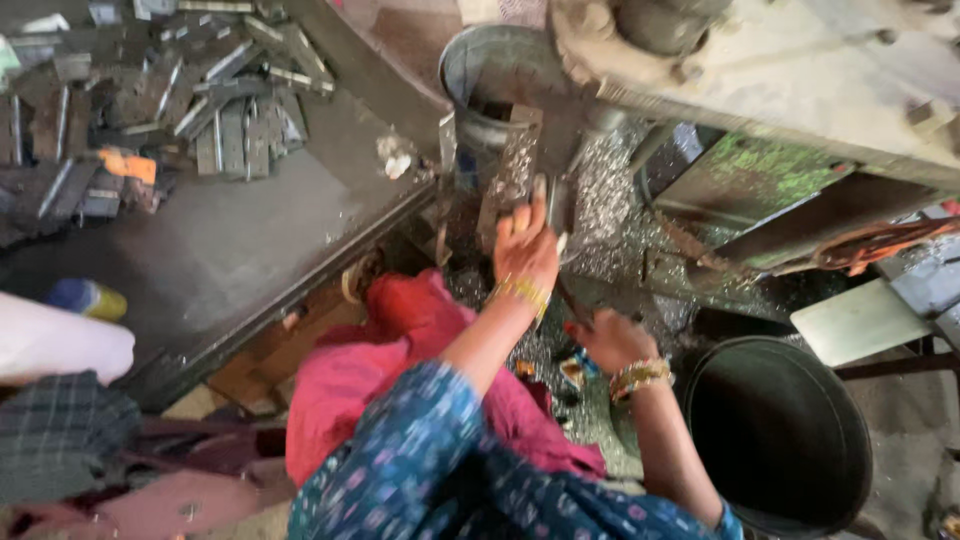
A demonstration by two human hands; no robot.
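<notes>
The left hand (525,245) is raised, forearm stretched up and away from the body, wrist ringed with gold bangles (522,291). Its fingers point upward and lie close together, pressed flat against a small grey metal piece (514,165) that stands upright just beyond the fingertips — whether they clamp it or only rest on it cannot be told through the blur. Beyond that piece, above the fingers, sits a round metal bucket (497,70); to the right of the fingers spreads a bed of bright metal shavings (610,215) under the body of a pale machine (780,80).

The right hand (605,338) sits lower and nearer the body, elbow bent, wrist also bangled. Its fingers are curled inward — what they close on is too blurred to make out. To the right of these fingers stands a dark round tub (780,435).

Well to the left of both hands, a dark workbench (230,240) carries a heap of flat metal strips (235,120).
</notes>
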